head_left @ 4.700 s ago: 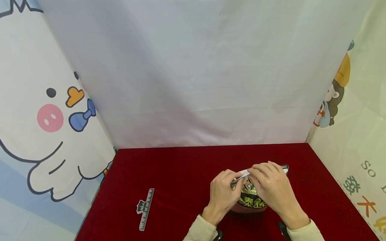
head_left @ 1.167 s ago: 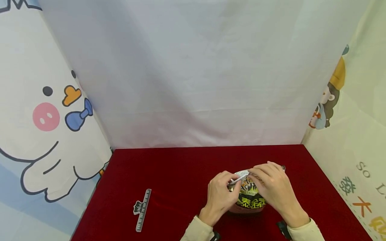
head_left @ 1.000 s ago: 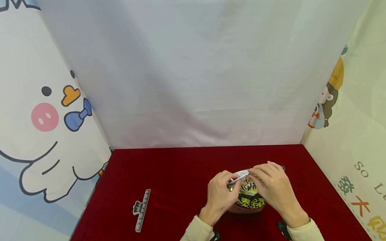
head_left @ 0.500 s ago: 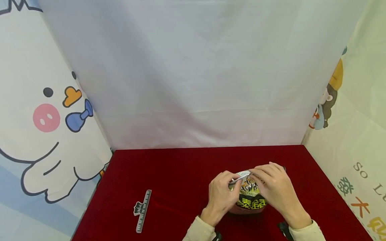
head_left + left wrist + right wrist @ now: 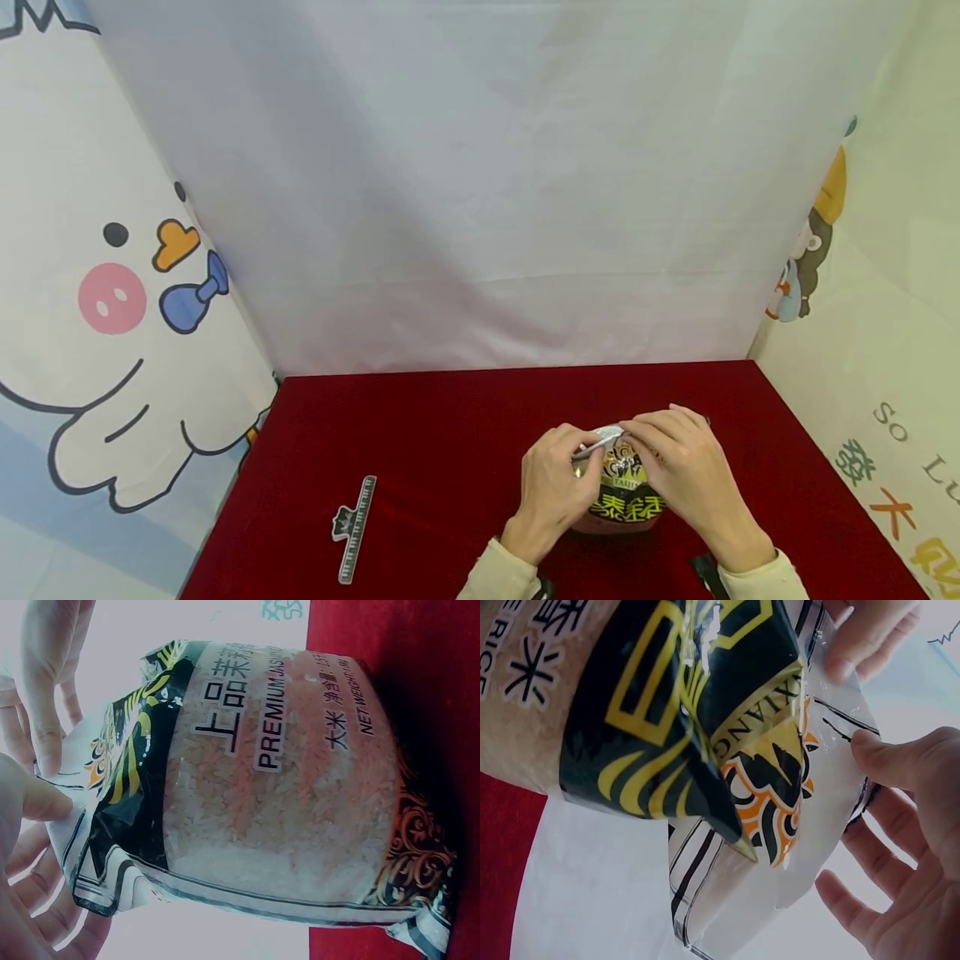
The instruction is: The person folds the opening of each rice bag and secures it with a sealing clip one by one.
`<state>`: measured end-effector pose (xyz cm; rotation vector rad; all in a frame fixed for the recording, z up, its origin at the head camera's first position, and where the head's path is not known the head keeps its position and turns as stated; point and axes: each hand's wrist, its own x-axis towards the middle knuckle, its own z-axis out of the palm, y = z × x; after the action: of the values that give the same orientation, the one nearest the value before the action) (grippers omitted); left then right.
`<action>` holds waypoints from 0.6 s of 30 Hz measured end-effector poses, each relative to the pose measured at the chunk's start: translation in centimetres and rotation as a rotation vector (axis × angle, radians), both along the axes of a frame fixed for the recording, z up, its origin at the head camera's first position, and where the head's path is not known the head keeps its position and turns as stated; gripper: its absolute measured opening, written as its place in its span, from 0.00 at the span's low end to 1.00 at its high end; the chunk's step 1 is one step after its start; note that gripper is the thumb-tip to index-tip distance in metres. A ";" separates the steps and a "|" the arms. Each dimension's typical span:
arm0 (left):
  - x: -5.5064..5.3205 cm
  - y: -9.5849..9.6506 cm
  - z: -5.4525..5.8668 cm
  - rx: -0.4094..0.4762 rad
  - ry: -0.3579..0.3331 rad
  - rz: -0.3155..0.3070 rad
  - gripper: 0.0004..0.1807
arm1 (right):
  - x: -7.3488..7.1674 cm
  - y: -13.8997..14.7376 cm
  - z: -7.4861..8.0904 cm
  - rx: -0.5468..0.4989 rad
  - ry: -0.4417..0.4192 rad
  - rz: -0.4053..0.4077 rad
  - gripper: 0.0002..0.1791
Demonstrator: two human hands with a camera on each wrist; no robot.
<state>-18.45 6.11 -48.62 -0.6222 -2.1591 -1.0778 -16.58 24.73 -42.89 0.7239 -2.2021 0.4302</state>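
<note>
A plastic bag of rice (image 5: 626, 506) stands upright on the right of the table, with a clear window, a black top band and yellow and orange print. My left hand (image 5: 553, 479) pinches the left part of its top edge between thumb and fingers. Beside it, my right hand (image 5: 684, 467) pinches the top edge further right. The pale top strip (image 5: 829, 742) is bent over between the hands in the right wrist view. Rice grains show through the window (image 5: 277, 802) in the left wrist view. A clear clip (image 5: 356, 529) with a ruler-like bar lies apart on the left.
A dark red cloth (image 5: 435, 433) covers the table. Behind it hangs a white curtain (image 5: 510, 183). Printed cloths stand on both sides, a cartoon bird (image 5: 112, 300) on the left and a figure with lettering (image 5: 896, 508) on the right.
Both hands stay on the bag's top edge, with only slight finger shifts. The bag's right top corner, seen past the right hand at first, is now mostly hidden. The view has shifted slightly.
</note>
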 end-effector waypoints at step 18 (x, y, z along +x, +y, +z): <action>-0.3 0.7 0.9 -0.040 0.031 0.003 0.04 | 0.0 -0.1 0.1 0.009 0.006 0.012 0.22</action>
<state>-18.77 6.84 -47.75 -0.6489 -2.1592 -1.0191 -16.58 24.65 -42.76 0.7428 -2.1958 0.4241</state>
